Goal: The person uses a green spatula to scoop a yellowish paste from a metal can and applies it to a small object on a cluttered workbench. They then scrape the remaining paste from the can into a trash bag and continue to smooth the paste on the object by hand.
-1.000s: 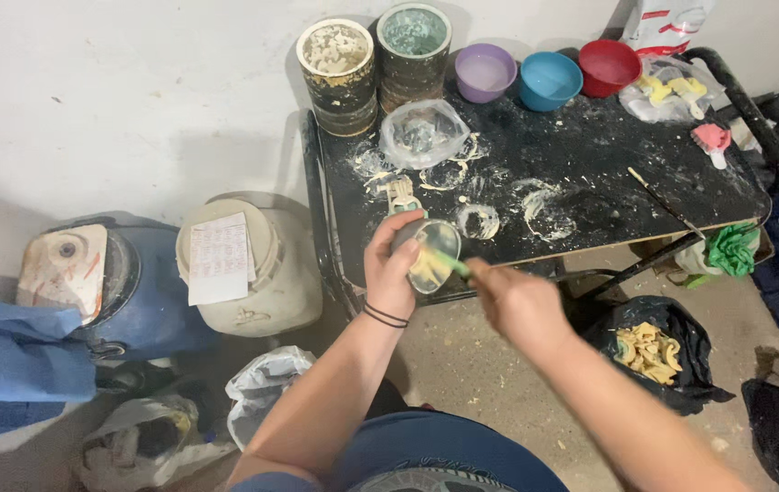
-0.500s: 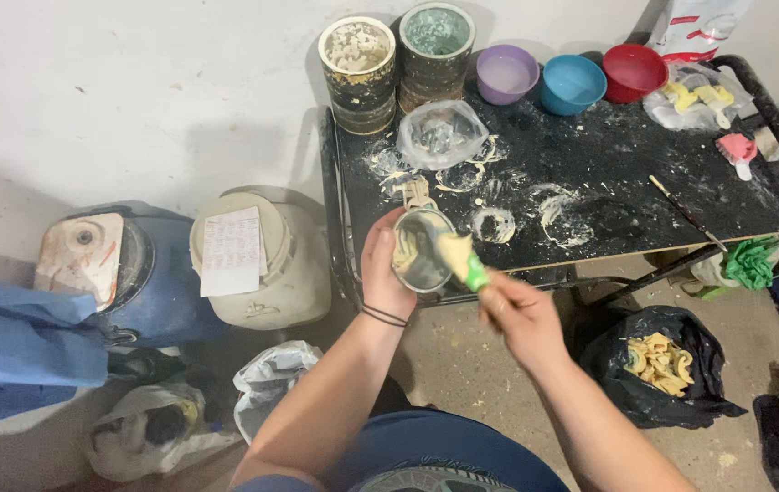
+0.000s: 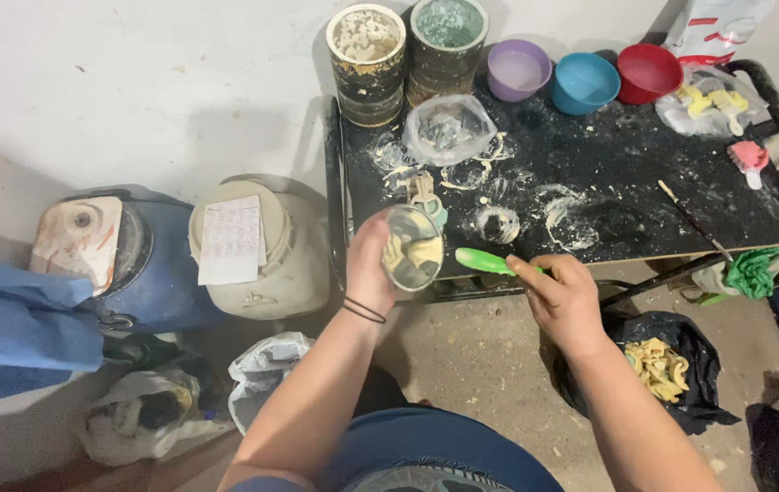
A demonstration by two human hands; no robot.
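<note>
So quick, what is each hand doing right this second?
Left hand: closed around a small clear plastic cup with pale yellow paste inside.
Right hand: closed, gripping a green plastic tool.

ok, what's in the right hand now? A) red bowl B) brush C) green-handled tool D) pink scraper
C: the right hand grips a green-handled tool, its tip pointing toward the cup held in the left hand.

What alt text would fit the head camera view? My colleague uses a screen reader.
Seen from above, a person's left hand tilts a small clear cup of pale yellow paste while the right hand holds a green-handled tool beside it, over a black, powder-smeared table with coloured bowls along its far edge.
</note>
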